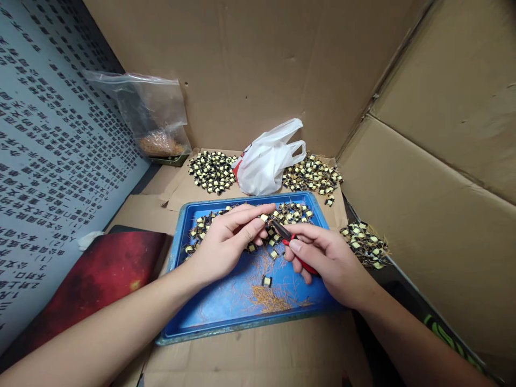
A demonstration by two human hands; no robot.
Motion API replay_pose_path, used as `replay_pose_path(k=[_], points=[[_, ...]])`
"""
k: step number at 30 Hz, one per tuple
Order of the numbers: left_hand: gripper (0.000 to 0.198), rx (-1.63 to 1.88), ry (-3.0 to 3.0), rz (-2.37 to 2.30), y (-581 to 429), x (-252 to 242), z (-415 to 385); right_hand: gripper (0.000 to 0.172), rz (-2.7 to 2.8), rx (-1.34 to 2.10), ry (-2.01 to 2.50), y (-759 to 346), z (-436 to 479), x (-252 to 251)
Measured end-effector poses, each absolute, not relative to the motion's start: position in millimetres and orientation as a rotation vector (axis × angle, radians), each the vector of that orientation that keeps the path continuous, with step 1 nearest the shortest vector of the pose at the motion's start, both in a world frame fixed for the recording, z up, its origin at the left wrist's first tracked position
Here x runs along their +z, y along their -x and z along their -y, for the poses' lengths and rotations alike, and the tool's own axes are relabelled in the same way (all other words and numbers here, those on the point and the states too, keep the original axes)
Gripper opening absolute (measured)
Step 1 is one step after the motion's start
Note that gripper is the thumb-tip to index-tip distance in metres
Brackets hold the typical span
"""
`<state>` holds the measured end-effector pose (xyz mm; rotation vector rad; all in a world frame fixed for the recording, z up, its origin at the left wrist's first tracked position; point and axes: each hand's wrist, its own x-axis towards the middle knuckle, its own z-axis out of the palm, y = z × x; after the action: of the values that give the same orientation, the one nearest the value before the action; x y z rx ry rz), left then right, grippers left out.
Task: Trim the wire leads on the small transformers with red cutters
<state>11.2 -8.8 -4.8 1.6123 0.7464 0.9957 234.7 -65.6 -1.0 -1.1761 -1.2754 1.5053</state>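
Beyond the far left corner of the blue tray [209,310], a clear bag [159,105] holding orange-brown strands is noted. Above the tray's far half, a small black-and-yellow component [264,217] is pinched between the thumb and fingers of the left hand [226,242]. Wire clippings [270,301] are gathered toward the near edge, with one loose part [266,281] located just beyond them. Red-handled pliers [283,232] are gripped in the right hand [322,258]. Their long axis is directed from the near right corner toward the far edge and leftward, the tip being placed at the component's right side; whether contact is made cannot be determined. The component is held nearer the left hand. Outside the right edge, a wired pile [365,244] is recorded.
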Motion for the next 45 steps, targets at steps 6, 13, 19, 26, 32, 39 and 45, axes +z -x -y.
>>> replay_pose_path(k=[6, 13, 19, 26, 32, 39, 45], points=[[0.032, 1.003, -1.636, -0.733, -11.6, -3.6, 9.1, 0.040, 1.296, 1.510, 1.167, -235.9, 65.3, -2.2], [0.028, 0.996, -1.379, -0.730, -15.8, -4.5, 9.6, 0.036, 1.492, 1.253, 1.215, -236.2, 65.2, 0.5], [0.027, 0.903, -1.270, -0.738, -15.2, -1.8, 6.8, 0.037, 1.850, 0.722, 1.298, -238.5, 63.6, -1.8], [0.033, 0.866, -1.145, -0.714, -13.5, -3.8, 5.7, 0.039, 1.956, 0.497, 1.267, -236.4, 64.4, -2.8], [0.029, 0.827, -1.037, -0.682, -13.3, -3.7, 3.2, 0.039, 1.987, 0.445, 1.237, -236.3, 64.2, -2.7], [0.024, 0.783, -0.918, -0.630, -13.8, -1.9, 1.5, 0.036, 1.977, 0.436, 1.245, -236.8, 64.3, -3.3], [0.023, 0.851, -0.813, -0.636, -16.7, -0.3, 5.1, 0.033, 1.908, 0.460, 1.236, -235.5, 63.3, -5.1]])
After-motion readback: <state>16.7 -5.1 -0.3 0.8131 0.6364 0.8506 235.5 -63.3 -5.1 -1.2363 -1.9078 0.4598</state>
